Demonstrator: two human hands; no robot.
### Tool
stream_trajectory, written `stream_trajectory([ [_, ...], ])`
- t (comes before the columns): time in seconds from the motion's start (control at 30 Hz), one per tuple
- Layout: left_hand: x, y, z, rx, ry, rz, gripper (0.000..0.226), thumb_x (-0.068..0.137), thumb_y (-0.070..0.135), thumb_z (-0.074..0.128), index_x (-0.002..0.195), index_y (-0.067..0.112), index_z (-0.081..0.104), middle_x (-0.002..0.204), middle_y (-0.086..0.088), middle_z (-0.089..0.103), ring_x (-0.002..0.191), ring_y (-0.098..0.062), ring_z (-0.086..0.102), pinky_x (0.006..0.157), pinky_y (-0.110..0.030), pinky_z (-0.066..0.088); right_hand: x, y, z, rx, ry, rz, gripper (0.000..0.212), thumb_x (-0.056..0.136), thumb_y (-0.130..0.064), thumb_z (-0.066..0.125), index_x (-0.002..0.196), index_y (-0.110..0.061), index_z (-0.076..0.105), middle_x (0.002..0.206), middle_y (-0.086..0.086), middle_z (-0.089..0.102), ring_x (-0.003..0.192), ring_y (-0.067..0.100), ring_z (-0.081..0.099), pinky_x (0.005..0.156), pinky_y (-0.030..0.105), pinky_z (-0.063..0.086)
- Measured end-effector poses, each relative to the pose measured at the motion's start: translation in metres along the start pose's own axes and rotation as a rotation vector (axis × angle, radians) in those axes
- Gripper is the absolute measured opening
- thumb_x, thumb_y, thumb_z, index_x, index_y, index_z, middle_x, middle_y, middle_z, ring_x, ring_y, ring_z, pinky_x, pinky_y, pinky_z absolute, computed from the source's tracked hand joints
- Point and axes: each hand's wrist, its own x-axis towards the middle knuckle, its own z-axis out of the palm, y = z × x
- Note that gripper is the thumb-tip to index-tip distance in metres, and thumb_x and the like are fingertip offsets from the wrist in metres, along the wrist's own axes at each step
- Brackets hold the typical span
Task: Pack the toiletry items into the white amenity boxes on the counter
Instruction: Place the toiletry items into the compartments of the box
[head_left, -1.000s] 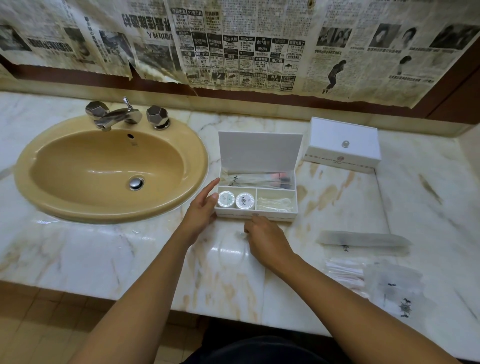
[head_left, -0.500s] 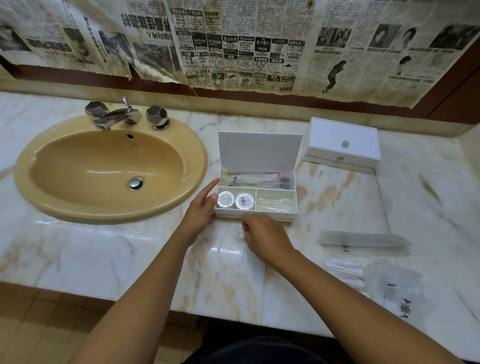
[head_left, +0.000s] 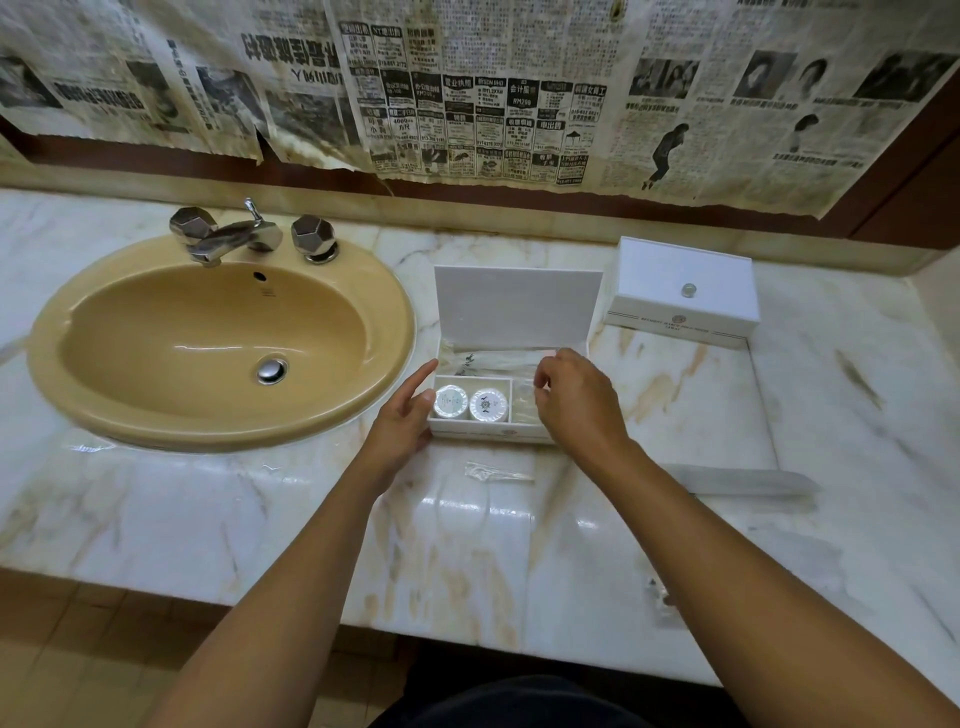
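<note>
I logged the open box (head_left: 511, 410) on the counter (head_left: 311, 519), just right of the sink (head_left: 218, 338), its lid (head_left: 517, 306) standing upright at the back. Left hand (head_left: 402, 421) rested against the box's left wall, index finger extended along that wall, the other fingers relaxed and slightly apart, gripping nothing that I could see. Right hand (head_left: 574, 402) hovered over the box's right side, fingers curled inward with thumb and fingertips close together above the front-right compartment; something clear seemed to be between them, but I could not tell for certain whether they pinched it. Front-left compartment held two round white soaps (head_left: 470, 402) side by side, touching. The long rear compartment held clear-wrapped items (head_left: 493, 361), contents unreadable. A small clear wrapper (head_left: 498, 472) lay on the counter just in front of the box, apart from both hands. A long sachet (head_left: 743, 480) lay to the right, near the right forearm, with more clear packets (head_left: 660, 597) nearer the counter's front edge, blurred. A second box (head_left: 683, 291), lid closed, sat behind and right of the open one, apart from it. Tap (head_left: 234, 239) at the sink's rear; newspaper (head_left: 467, 88) covered the wall above.
</note>
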Motion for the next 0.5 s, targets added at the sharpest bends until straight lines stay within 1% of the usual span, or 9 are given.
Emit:
stream_trajectory([
  [0.07,0.000,0.000,0.000,0.003,0.001,-0.002,0.038,0.104,0.030,0.045,0.118,0.064,0.055,0.087,0.018,0.043,0.095,-0.017,0.038,0.073,-0.024,0.040,0.001,0.005,0.004,-0.048,-0.113,0.076,0.020,0.083,0.006,0.051,0.083,-0.005,0.067,0.094,0.007,0.060,0.082,0.026,0.058,0.065,0.029,0.044],
  [0.13,0.000,0.001,0.000,0.007,0.003,-0.003,0.038,0.104,0.030,0.045,0.118,0.064,0.055,0.086,0.019,0.043,0.097,-0.016,0.039,0.074,-0.024,0.040,0.000,0.008,0.009,-0.070,-0.197,0.127,0.020,0.082,0.006,0.054,0.086,-0.004,0.071,0.096,0.010,0.065,0.083,0.027,0.062,0.065,0.029,0.048],
  [0.2,0.000,0.001,0.001,0.009,0.004,-0.002,0.038,0.104,0.030,0.045,0.117,0.064,0.055,0.086,0.019,0.043,0.097,-0.016,0.039,0.074,-0.024,0.040,-0.001,0.010,0.014,-0.043,-0.255,0.163,0.020,0.080,0.007,0.056,0.088,-0.001,0.072,0.097,0.014,0.067,0.083,0.029,0.064,0.069,0.033,0.054],
  [0.27,0.000,0.001,0.001,0.006,0.005,0.001,0.038,0.104,0.030,0.045,0.117,0.064,0.055,0.086,0.018,0.043,0.095,-0.017,0.038,0.073,-0.024,0.039,-0.001,0.010,0.016,-0.032,-0.291,0.174,0.015,0.083,0.004,0.055,0.083,0.001,0.070,0.095,0.015,0.064,0.080,0.028,0.062,0.066,0.031,0.052],
  [0.3,0.000,0.001,0.000,0.006,0.005,0.001,0.038,0.104,0.030,0.045,0.118,0.063,0.055,0.086,0.018,0.043,0.095,-0.017,0.038,0.072,-0.024,0.039,-0.002,0.009,0.015,-0.035,-0.304,0.172,0.015,0.087,0.000,0.055,0.077,0.001,0.066,0.093,0.013,0.062,0.078,0.027,0.059,0.062,0.028,0.046],
  [0.33,0.000,0.001,0.000,0.005,0.003,0.002,0.038,0.104,0.030,0.045,0.119,0.063,0.055,0.086,0.018,0.043,0.095,-0.017,0.038,0.073,-0.024,0.039,-0.003,0.008,0.014,-0.032,-0.303,0.167,0.022,0.091,-0.008,0.055,0.071,-0.002,0.061,0.092,0.013,0.058,0.079,0.026,0.056,0.063,0.026,0.040],
  [0.37,0.000,0.001,0.000,0.005,0.001,0.003,0.038,0.104,0.030,0.045,0.119,0.063,0.054,0.086,0.018,0.042,0.095,-0.017,0.038,0.073,-0.024,0.039,-0.004,0.006,0.011,-0.028,-0.296,0.152,0.027,0.094,-0.016,0.054,0.070,-0.005,0.059,0.094,0.014,0.057,0.084,0.026,0.054,0.066,0.025,0.037],
  [0.43,0.000,0.001,0.000,0.002,-0.004,0.005,0.038,0.104,0.030,0.045,0.119,0.063,0.054,0.086,0.018,0.042,0.097,-0.016,0.038,0.073,-0.024,0.040,-0.007,0.001,0.006,-0.035,-0.276,0.114,0.035,0.098,-0.026,0.049,0.075,-0.004,0.063,0.097,0.014,0.058,0.099,0.028,0.054,0.070,0.026,0.035],
  [0.5,0.000,0.001,-0.001,0.000,-0.008,0.005,0.038,0.104,0.029,0.044,0.119,0.063,0.054,0.086,0.018,0.042,0.098,-0.015,0.039,0.074,-0.024,0.040,-0.011,-0.004,0.004,-0.059,-0.308,0.102,0.045,0.099,-0.037,0.044,0.071,-0.007,0.058,0.087,0.011,0.055,0.097,0.031,0.056,0.069,0.028,0.035],
])
